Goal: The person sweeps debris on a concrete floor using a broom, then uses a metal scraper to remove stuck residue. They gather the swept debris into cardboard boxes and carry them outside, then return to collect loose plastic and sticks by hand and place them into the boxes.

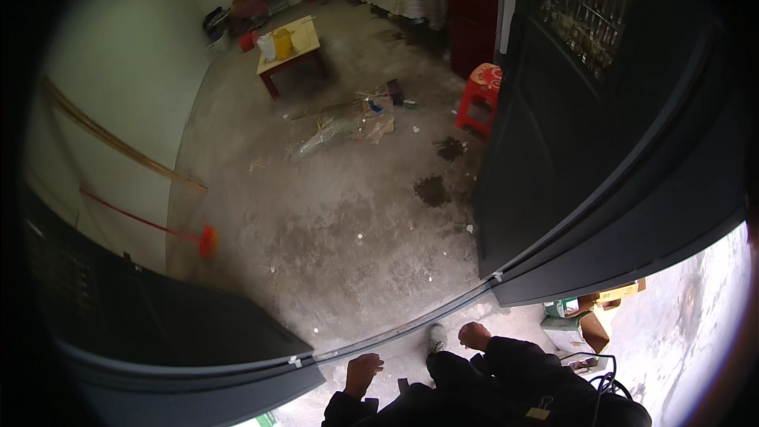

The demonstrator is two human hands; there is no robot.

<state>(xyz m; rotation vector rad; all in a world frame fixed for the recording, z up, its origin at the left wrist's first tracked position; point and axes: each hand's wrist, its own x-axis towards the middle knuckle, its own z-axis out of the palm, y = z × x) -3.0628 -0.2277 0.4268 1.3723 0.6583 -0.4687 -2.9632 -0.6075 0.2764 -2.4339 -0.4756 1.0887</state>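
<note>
My left hand (pixel 363 373) hangs low before my body, its fingers curled in, near the left end of the metal door threshold (pixel 391 335). On the other side, my right hand (pixel 474 337) is held as a loose fist beside my light-coloured shoe (pixel 437 337). No object shows in either hand, and neither touches the door. Dark metal door leaves stand open on both sides, the right door leaf (pixel 533 148) and the left door leaf (pixel 166 314). Beyond the threshold lies a stained concrete floor (pixel 332 219).
Debris with clear plastic sheeting (pixel 323 139) lies mid-floor. A low table (pixel 305 35) holds bags. A red plastic stool (pixel 479 98) stands by the right leaf. A red broom (pixel 207 241) and wooden poles (pixel 130 151) lean left. Cardboard boxes (pixel 578 329) sit outside at right.
</note>
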